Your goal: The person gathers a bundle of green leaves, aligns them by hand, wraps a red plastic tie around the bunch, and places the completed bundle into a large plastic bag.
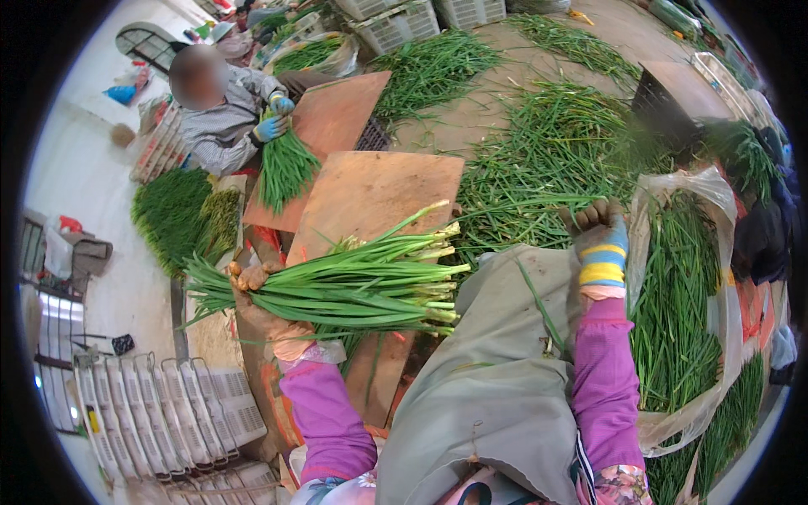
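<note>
My left hand (259, 312), in a soiled glove, grips a bunch of garlic chives (360, 284) near the leaf tips. The pale root ends point right, above the edge of a worn wooden board (379, 183). To the right, my gloved right hand (596, 230) has its fingers curled around a long green leaf (536, 205) that trails leftward over a heap of loose leaves (562, 145). A grey apron (486, 379) covers my lap, with a few stray leaves on it.
At right stands a plastic-lined container (726, 189) full of chives (675, 303). Across from me, a co-worker (218, 120) in blue gloves holds another bunch (284, 164) by a second board (344, 107). White plastic crates (164, 404) are stacked at lower left, with more crates (398, 28) behind.
</note>
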`<state>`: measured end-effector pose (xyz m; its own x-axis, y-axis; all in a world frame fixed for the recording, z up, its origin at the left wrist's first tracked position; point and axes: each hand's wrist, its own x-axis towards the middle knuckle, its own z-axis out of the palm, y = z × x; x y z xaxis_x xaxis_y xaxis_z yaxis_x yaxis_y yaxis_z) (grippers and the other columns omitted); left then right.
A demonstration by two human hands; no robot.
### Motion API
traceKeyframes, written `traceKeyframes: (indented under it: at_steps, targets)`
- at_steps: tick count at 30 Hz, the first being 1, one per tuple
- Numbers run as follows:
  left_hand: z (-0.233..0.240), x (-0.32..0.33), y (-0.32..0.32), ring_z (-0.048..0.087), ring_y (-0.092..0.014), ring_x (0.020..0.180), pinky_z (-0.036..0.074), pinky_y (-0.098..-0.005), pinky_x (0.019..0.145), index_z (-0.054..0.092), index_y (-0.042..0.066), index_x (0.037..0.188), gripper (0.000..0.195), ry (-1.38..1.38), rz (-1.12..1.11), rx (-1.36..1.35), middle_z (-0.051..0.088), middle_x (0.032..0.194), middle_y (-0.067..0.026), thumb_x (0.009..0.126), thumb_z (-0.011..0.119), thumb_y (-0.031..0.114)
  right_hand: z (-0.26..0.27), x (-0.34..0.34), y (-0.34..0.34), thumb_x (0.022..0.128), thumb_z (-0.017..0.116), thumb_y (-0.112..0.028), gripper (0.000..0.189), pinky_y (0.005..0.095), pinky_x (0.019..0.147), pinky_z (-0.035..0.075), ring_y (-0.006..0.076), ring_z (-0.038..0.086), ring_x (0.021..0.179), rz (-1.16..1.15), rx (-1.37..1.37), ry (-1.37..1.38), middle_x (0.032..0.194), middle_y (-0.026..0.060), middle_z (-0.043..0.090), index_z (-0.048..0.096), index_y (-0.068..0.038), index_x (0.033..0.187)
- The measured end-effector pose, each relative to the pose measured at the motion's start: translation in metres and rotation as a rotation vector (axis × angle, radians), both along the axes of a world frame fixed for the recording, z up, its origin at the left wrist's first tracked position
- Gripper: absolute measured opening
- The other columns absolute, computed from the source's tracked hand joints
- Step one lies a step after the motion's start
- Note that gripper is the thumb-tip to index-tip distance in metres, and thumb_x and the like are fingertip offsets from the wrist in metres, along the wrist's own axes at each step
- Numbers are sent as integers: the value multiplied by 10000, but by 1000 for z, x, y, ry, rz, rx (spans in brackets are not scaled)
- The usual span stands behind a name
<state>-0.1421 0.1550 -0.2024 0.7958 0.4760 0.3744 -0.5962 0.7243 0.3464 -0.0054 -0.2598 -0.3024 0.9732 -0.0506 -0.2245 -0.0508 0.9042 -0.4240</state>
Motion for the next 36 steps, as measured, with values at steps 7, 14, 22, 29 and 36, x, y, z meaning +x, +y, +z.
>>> traceKeyframes:
  at_steps: [7,14,22,29,36]
  targets:
    - [-1,5,-2,480,-103,615,425,-331,807,560,70,921,135,115,124,25,505,677,30,897,502,190,63,-48,82,731,651,-148,106,318,649,476,230,587,730,-41,-1542,-836,794,70,630,666,-102,826]
    - [9,12,-11,492,-91,604,434,-307,770,604,62,989,191,-3,133,83,559,692,15,903,488,186,66,-68,108,772,569,-148,141,374,605,465,290,575,666,332,-1627,-835,750,105,607,643,-74,866]
    - [9,6,-11,468,-106,640,437,-338,807,590,44,1016,202,-110,59,109,508,695,15,909,475,172,61,-70,118,746,579,-142,164,388,600,462,313,574,680,354,-1604,-965,725,123,583,626,-69,885]
    - [10,4,-10,505,-112,672,422,-317,849,595,53,972,201,-188,-24,68,516,696,13,919,457,189,74,-69,119,737,646,-279,308,376,633,462,304,592,775,588,-1625,-701,794,148,604,599,-76,963]
    - [3,7,-5,515,-117,673,425,-313,859,594,53,1006,202,-231,-73,34,532,706,13,909,469,178,84,-53,125,719,585,-547,520,386,806,443,309,545,979,622,-1955,-841,899,166,615,631,-94,971]
